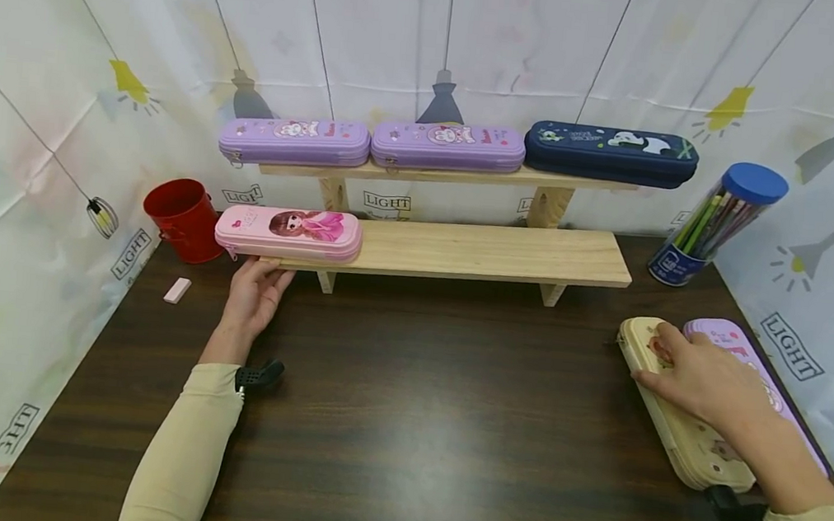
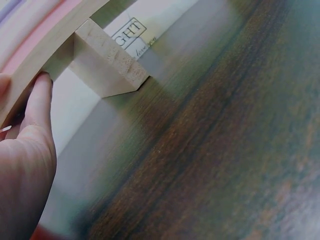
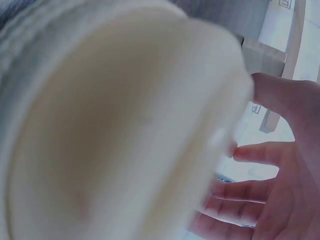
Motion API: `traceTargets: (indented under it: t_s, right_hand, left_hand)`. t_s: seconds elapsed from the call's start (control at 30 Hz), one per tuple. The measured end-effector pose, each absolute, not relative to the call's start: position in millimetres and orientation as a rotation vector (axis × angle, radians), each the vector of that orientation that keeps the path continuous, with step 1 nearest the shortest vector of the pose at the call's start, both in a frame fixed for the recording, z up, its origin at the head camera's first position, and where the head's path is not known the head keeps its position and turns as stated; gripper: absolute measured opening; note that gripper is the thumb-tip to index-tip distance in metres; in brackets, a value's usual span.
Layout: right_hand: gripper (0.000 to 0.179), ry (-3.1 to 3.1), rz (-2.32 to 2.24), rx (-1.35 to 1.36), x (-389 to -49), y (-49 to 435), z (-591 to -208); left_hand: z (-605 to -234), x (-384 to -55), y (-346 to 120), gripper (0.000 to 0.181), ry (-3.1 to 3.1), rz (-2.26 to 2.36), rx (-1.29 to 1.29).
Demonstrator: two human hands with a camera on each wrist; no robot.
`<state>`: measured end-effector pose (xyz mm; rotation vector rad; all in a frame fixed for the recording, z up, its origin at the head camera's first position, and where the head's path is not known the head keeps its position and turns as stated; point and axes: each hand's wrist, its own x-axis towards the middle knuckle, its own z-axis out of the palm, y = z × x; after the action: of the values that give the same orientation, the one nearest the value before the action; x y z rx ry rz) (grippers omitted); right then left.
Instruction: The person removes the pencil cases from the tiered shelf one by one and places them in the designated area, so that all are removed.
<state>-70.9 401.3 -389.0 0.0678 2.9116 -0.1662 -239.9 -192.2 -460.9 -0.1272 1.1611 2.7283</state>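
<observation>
In the head view, my left hand (image 1: 253,296) is at the left end of the lower board of a wooden shelf (image 1: 492,250). The left wrist view shows its fingers pinching the board's edge (image 2: 47,55), one of them underneath. Just above lies a pink pencil case (image 1: 241,224) with a doll picture. My right hand (image 1: 715,382) grips a cream pencil case (image 1: 699,442) on the right of the table, thumb and fingers across it. This case fills much of the right wrist view, blurred. Beside it lies a lilac pencil case (image 1: 731,333), partly hidden by the hand.
Two purple pencil cases (image 1: 292,150) and a navy panda case (image 1: 611,166) line the upper board. A red bucket (image 1: 196,229) and a small pink block (image 1: 177,290) are at the left. A blue-lidded pencil jar (image 1: 693,252) stands back right on the dark table (image 1: 432,427).
</observation>
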Motion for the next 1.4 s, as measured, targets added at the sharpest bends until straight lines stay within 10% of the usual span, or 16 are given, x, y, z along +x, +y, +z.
traceTargets:
  t_s: [0.77,1.4]
  right_hand:
    - [0.08,3.005,-0.073,-0.05,-102.3,357.4,-361.9]
    - [0.065,3.175,-0.191,-0.679,-163.0,257.7,-368.3]
  left_hand:
    - [-463.0,-242.3,-193.6,0.059,1.2,2.724,-0.114]
    - [-466.4,-244.3,-191.2,0.055,1.24,2.748,-0.12]
